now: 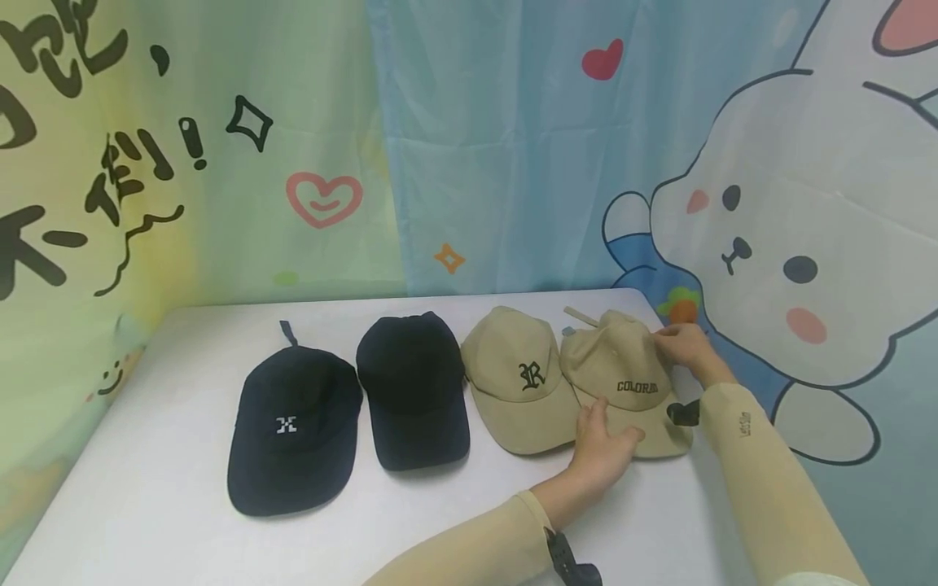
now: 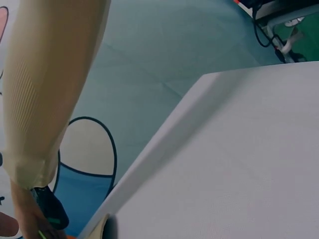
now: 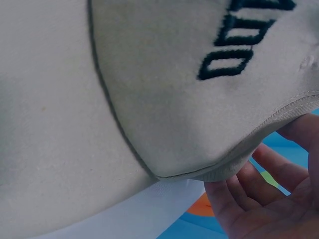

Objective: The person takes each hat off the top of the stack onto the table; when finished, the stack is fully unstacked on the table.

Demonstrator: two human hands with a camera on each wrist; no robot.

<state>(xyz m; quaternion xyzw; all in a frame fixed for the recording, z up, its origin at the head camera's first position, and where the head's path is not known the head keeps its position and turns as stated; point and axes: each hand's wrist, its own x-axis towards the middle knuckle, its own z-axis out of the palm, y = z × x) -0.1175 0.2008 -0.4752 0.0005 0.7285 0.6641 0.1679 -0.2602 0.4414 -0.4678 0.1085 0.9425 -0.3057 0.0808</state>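
Two dark caps, a navy cap [image 1: 293, 439] and a black cap [image 1: 414, 391], lie left of two beige caps on the white table. One beige cap [image 1: 506, 358] bears an R. The rightmost beige cap [image 1: 608, 354] has dark lettering, its strap end sticking up behind. My left hand [image 1: 607, 448] spreads its fingers at this cap's brim, thumb across the brim's front. My right hand [image 1: 689, 346] touches the cap's right edge; in the right wrist view its fingers [image 3: 259, 184] meet the rim and partly disappear behind it. Whether they pinch it is hidden.
The white table [image 1: 183, 480] ends just right of the last cap. Behind it hangs a printed curtain [image 1: 469, 163] with a large rabbit. In the left wrist view, a metal frame with cables [image 2: 284, 30] stands beyond the table corner.
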